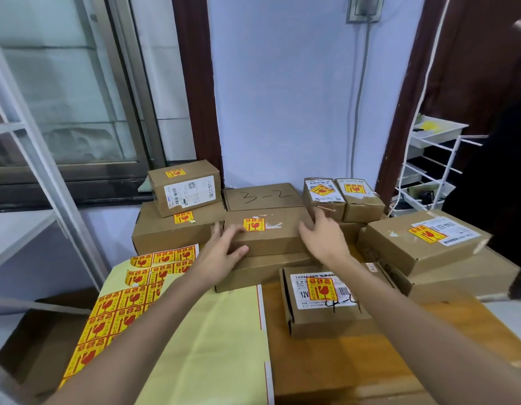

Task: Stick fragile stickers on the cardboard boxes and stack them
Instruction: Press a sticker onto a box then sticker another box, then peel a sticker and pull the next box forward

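Both my arms bare, reaching forward from bottom edge, converging toward centre. My left hand (224,252) palm down, fingers (216,232) straight and spread, thumb out to right side. My right hand (323,233) palm down too, slightly farther forward, fingers (319,214) extended and loosely spread, thumb angled left. Neither hand curled round anything. Wrists straight, in line with forearms. Whether palms press down or hover, cannot tell.
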